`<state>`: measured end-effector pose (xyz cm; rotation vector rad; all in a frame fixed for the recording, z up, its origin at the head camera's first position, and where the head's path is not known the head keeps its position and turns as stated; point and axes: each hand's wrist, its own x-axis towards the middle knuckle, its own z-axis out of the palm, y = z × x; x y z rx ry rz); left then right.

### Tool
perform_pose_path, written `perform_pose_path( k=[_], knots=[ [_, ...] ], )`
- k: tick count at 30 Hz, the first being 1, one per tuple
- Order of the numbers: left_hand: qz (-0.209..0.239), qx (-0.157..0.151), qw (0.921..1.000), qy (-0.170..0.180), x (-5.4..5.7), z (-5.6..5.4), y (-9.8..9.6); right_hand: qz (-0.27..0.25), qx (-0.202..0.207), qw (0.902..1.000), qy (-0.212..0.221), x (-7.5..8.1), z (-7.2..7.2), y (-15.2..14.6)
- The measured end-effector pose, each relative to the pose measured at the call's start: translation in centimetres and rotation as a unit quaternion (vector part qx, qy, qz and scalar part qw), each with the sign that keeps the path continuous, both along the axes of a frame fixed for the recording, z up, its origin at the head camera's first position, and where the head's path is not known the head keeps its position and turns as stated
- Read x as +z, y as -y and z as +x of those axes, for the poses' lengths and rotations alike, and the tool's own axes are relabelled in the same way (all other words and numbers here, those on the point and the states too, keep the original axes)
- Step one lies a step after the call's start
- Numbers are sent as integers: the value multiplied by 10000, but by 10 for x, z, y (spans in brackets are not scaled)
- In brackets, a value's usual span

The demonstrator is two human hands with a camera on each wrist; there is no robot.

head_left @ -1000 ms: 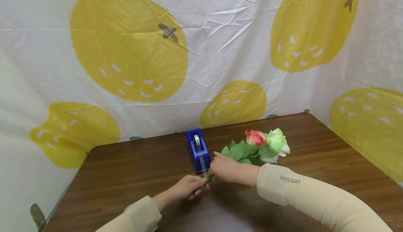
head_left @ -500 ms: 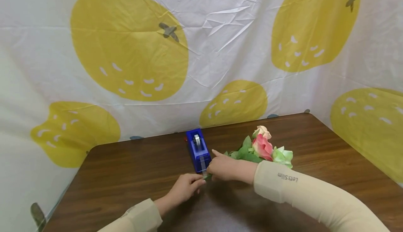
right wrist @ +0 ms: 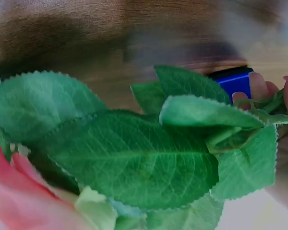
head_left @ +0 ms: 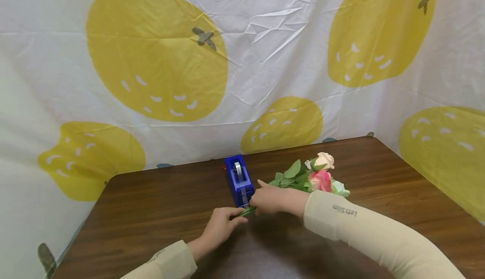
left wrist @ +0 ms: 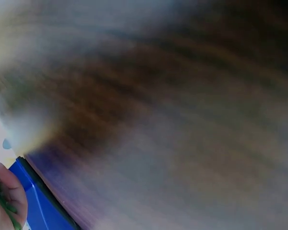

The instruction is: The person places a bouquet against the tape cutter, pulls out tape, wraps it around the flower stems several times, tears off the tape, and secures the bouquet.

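My right hand [head_left: 270, 199] grips a bunch of roses by its green stems [head_left: 248, 211], just in front of a blue tape dispenser [head_left: 239, 182]. A clear strip of tape [head_left: 245, 197] runs from the dispenser down to the stems. At the stem ends, thumb and index finger of my left hand [head_left: 219, 226] pinch them. Beyond the right hand lie a peach rose [head_left: 325, 160], a pink-red rose [head_left: 320, 180] and a pale green rose [head_left: 339, 188], partly behind the sleeve. Leaves [right wrist: 144, 158] fill the right wrist view, with fingertips [right wrist: 259, 88] at its right edge.
Everything is over a brown wooden table [head_left: 163, 199]. A white curtain [head_left: 265, 60] with yellow fruit prints hangs close behind the table and along its sides. The left wrist view is mostly blurred.
The bunch has rolled in my hands: the peach rose has come into view on top, and the pale green one has gone lower. My left hand has shifted slightly, its fingers less curled under.
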<state>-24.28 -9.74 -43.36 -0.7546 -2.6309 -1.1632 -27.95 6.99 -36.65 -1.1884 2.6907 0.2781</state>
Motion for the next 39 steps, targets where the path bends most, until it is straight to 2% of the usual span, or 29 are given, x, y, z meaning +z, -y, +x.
perform_pose_path(
  k=[5, 8, 13, 19, 21, 25, 32, 39],
  knots=[
    [41, 120, 9997, 195, -1, 0, 0, -24, 140, 9994, -308, -2, 2, 0],
    [235, 39, 9973, 700, 1, -1, 0, 34, 227, 9978, -624, -3, 5, -1],
    [622, -75, 9849, 1616, 8, -3, 2, -19, 380, 9930, -1118, -5, 8, -2],
    [458, -205, 9668, 2506, 12, -4, 5, -28, 433, 9875, -1516, -9, 10, -3],
    [444, -237, 9624, 2669, 11, -5, 6, -27, 415, 9865, -1581, -9, 10, -2],
    [593, -238, 9645, 2562, 9, -6, 6, -87, 455, 9844, -1697, -10, 10, -2],
    [703, -73, 9753, 2095, 6, -6, 4, -259, 616, 9818, -1777, -11, 9, -4],
    [711, 308, 9802, 1824, 3, -6, 4, -156, 411, 9893, -1392, -9, 5, -2]
  ],
)
